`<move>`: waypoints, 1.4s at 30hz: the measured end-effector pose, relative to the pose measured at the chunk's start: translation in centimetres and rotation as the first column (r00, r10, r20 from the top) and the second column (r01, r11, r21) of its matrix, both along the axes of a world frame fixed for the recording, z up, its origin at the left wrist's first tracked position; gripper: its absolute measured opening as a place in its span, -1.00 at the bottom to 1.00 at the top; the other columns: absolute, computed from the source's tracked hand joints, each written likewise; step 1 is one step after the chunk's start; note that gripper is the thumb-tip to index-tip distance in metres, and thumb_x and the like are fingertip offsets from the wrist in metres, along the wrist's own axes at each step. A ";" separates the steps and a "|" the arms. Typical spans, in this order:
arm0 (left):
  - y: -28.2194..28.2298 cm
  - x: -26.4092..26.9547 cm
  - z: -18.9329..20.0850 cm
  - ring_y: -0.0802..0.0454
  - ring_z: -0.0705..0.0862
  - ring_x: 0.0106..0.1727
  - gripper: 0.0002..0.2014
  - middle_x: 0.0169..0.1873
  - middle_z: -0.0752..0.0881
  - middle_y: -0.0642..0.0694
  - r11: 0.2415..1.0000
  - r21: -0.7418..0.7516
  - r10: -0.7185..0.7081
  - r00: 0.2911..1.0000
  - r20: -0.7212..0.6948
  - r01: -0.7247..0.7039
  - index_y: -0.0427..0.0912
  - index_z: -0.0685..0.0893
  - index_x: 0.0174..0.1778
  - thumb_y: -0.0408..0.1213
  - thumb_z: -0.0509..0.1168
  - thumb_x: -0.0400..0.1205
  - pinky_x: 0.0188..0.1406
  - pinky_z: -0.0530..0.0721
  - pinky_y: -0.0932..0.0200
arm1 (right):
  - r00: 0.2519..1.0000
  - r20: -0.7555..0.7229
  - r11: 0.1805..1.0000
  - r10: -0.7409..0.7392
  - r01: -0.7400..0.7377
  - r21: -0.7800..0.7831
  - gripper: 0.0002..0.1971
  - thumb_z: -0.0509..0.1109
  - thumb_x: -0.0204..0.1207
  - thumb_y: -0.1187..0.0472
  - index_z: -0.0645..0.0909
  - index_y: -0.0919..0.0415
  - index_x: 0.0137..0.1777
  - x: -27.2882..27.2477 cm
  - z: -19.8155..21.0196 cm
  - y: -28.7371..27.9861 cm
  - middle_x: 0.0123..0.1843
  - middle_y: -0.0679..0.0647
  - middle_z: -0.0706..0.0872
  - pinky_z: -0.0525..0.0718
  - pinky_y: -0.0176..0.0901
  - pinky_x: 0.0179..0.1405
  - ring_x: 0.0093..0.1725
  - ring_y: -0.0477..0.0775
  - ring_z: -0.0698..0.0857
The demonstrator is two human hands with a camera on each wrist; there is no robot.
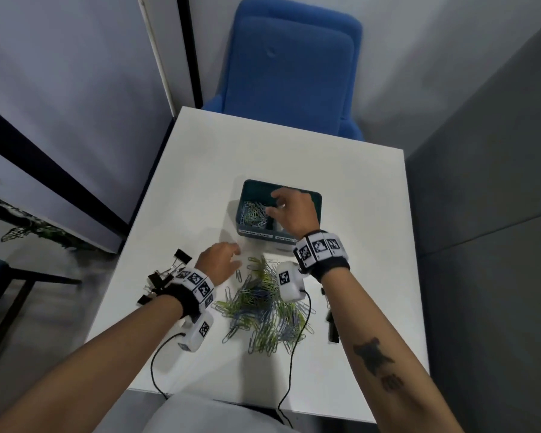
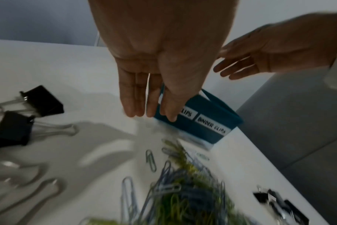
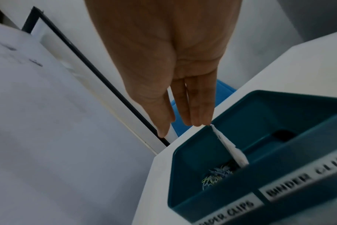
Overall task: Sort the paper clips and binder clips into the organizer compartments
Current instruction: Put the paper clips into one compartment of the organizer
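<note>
Head view: a teal organizer [image 1: 316, 198] is seen on the white table [image 1: 356, 189], and every place below is given relative to it. The right hand [image 1: 294, 210] is held over its open top, above the white divider [image 3: 229, 146]; the fingers [image 3: 194, 106] are extended and pressed side by side with nothing gripped, which is judged to fit a handful just let go. Sorted paper clips [image 1: 255, 212] are seen in the left compartment, behind the label reading "PAPER CLIPS". In the right compartment, labelled "BINDER CLIPS", one dark object is glimpsed in the right wrist view, but its kind cannot be told.

The left hand [image 1: 221, 260] is held low just in front of the organizer's near left corner, palm down, fingers [image 2: 132, 97] straight and close together, nothing held; it is judged to be poised for the next scoop. The loose pile of paper clips [image 1: 263, 307] is spread directly in front of the organizer, kept within short reach. Black binder clips [image 1: 166, 276] are gathered in front and well to the left, with a few more binder clips [image 1: 331, 323] in front and to the right. Most of the sorting is judged undone.
</note>
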State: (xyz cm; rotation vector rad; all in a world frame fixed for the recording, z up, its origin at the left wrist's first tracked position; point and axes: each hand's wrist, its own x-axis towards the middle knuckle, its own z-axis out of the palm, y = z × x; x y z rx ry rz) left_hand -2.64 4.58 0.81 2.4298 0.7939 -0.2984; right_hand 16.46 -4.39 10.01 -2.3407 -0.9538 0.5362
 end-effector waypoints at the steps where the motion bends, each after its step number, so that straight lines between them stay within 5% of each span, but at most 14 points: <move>1: -0.5 -0.4 -0.5 -0.14 0.61 0.22 -0.60 0.24 0.64 -0.16 0.999 0.008 -0.040 0.997 -0.073 0.040 -0.12 0.58 0.32 -0.04 0.34 0.61 0.14 0.62 -0.02 | 1.000 -0.011 1.000 0.015 -0.015 0.016 -0.66 0.54 0.44 0.05 0.71 0.11 0.20 -0.4 -0.5 -1.0 -0.01 0.04 0.80 0.72 -0.10 0.05 -0.05 -0.01 0.73; 5: -2.9 -1.6 -2.3 -0.21 0.30 0.45 -0.17 0.47 0.26 -0.21 0.982 -0.023 -0.187 0.941 -0.282 0.188 -0.14 0.19 0.57 0.27 0.29 0.52 0.21 0.56 -0.17 | 0.990 -0.099 0.988 0.102 -0.112 -0.105 -0.76 0.50 0.49 0.10 0.74 0.13 0.12 -3.3 -4.2 -5.9 0.03 0.07 0.81 0.75 0.01 0.06 -0.06 0.00 0.75; 10: -6.1 -2.8 -3.1 -0.29 0.05 0.60 0.05 0.62 0.02 -0.27 0.924 -0.007 -0.371 0.889 -0.268 0.383 -0.05 -0.06 0.66 0.21 0.44 0.42 0.42 0.42 -0.22 | 0.975 -0.129 0.873 0.183 -0.222 -0.434 -0.22 0.62 0.31 -0.01 0.37 0.03 0.50 -6.7 -9.3 -10.9 0.42 0.16 0.46 0.63 0.16 0.24 0.34 0.22 0.49; 15: -7.6 -3.1 -3.9 -0.24 0.34 0.43 -0.20 0.46 0.28 -0.24 0.939 0.068 -0.325 0.934 -0.148 0.337 -0.06 0.21 0.57 -0.11 0.49 0.48 0.03 0.64 -0.10 | 0.962 0.033 0.870 0.272 -0.231 -0.435 -0.19 0.60 0.27 0.01 0.25 -0.05 0.48 -10.0 -11.8 -12.4 0.35 0.12 0.37 0.70 0.01 -0.18 0.26 0.21 0.44; 20: -7.5 -2.9 -3.7 -0.21 0.62 0.01 -0.48 0.08 0.53 -0.20 0.960 0.050 -0.273 0.961 -0.040 0.275 -0.18 0.47 0.33 -0.34 0.49 0.47 -0.21 0.58 0.02 | 0.984 0.004 0.919 0.180 -0.166 -0.358 -0.31 0.57 0.34 0.11 0.35 -0.01 0.44 -10.7 -12.3 -12.1 0.29 0.12 0.43 0.71 0.08 -0.15 0.19 0.18 0.50; 26: -6.6 -3.2 -3.1 -0.17 0.66 -0.11 -0.89 -0.10 0.65 -0.16 0.979 0.013 -0.201 0.979 -0.017 0.201 -0.21 0.59 -0.06 -0.42 0.35 0.55 -0.26 0.49 0.11 | 0.996 -0.077 0.954 0.054 -0.074 -0.291 -0.64 0.43 0.38 0.37 0.57 0.16 0.18 -9.7 -11.6 -11.7 0.07 0.18 0.60 0.68 0.02 -0.09 -0.03 0.27 0.65; 29: -5.9 -3.2 -2.7 -0.13 0.70 -0.16 -0.92 -0.17 0.68 -0.10 0.990 -0.027 -0.139 0.990 0.019 0.139 -0.15 0.67 -0.14 -0.41 0.38 0.54 -0.23 0.65 0.04 | 0.995 -0.083 0.951 0.059 -0.081 -0.298 -0.76 0.42 0.40 0.39 0.70 0.19 0.06 -9.0 -11.2 -11.8 -0.02 0.17 0.72 0.64 -0.06 -0.12 -0.06 0.22 0.68; 33: -5.2 -3.0 -0.6 -0.08 0.70 -0.19 -0.94 -0.20 0.73 -0.13 0.994 -0.053 -0.086 0.986 0.144 0.095 -0.21 0.76 -0.13 -0.43 0.40 0.55 -0.23 0.61 0.11 | 0.996 -0.087 0.959 0.030 -0.054 -0.280 -0.85 0.42 0.41 0.37 0.78 0.14 -0.20 -8.5 -10.4 -12.2 -0.20 0.07 0.81 0.68 -0.15 -0.18 -0.17 0.09 0.72; 38: -3.9 -1.9 3.2 0.06 0.70 -0.25 -0.96 -0.26 0.74 -0.06 0.992 -0.119 0.005 0.953 0.303 0.033 -0.22 0.77 -0.20 -0.41 0.42 0.55 -0.22 0.70 0.09 | 0.994 -0.113 0.977 0.002 -0.026 -0.210 -0.90 0.53 0.39 0.36 0.83 0.15 -0.21 -7.9 -8.8 -13.0 -0.24 0.03 0.83 0.65 -0.33 -0.17 -0.27 -0.08 0.68; 42: -1.9 0.9 7.1 0.21 0.68 -0.25 -0.95 -0.20 0.75 0.02 0.989 -0.149 0.082 0.902 0.425 -0.019 -0.20 0.78 -0.13 -0.38 0.40 0.57 -0.20 0.64 0.35 | 0.993 -0.116 0.988 0.008 -0.026 -0.153 -0.86 0.53 0.38 0.43 0.84 0.17 -0.22 -7.3 -6.8 -13.0 -0.24 0.04 0.84 0.70 -0.30 -0.10 -0.25 -0.08 0.71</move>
